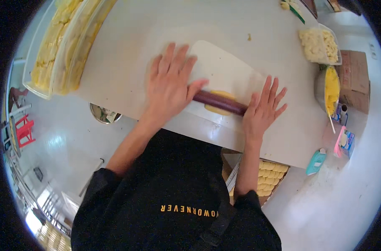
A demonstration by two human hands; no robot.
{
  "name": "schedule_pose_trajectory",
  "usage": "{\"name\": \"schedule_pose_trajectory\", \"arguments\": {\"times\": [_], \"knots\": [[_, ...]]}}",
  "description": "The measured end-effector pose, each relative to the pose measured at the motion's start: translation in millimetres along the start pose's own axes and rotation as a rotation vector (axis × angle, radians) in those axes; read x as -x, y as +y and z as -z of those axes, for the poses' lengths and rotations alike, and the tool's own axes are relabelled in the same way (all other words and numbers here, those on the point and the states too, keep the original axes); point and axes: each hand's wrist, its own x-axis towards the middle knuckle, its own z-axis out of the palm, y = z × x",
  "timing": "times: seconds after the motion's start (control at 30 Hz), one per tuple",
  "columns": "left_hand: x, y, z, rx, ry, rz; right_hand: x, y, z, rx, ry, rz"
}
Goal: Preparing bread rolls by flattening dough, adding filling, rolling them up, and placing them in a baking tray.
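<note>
A dark reddish-brown rolling pin [219,103] lies across a flattened piece of yellow dough [224,94], which shows on both sides of it. My left hand [168,85] rests palm down over the pin's left end, fingers stretched and apart. Over the right end lies my right hand [262,109], also flat with its fingers spread. Both palms hide the ends of the pin. Beneath the dough is a pale, smooth board or sheet [213,62] on the white table [136,25].
Clear tubs of yellow dough pieces [52,62] stand at the far left. To the right are a container of pale pieces [320,45], a metal bowl of yellow filling [326,85] and a teal packet [316,162]. A tray of yellow pieces [271,178] sits below the table edge.
</note>
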Motion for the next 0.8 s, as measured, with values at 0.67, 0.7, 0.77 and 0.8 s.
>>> {"name": "schedule_pose_trajectory", "arguments": {"times": [0.67,0.7,0.77,0.8], "knots": [[-2,-2,-18,-0.108,-0.204,-0.079,-13,23,-27,0.092,-0.007,0.028],[-20,-2,-28,-0.117,-0.091,-0.085,-31,25,-31,0.08,0.09,0.071],[-43,-1,-34,-0.113,-0.094,-0.059,-53,23,-28,0.055,0.067,0.008],[-48,0,-31,-0.115,-0.049,-0.049,-56,18,-23,0.037,0.089,0.01]]}}
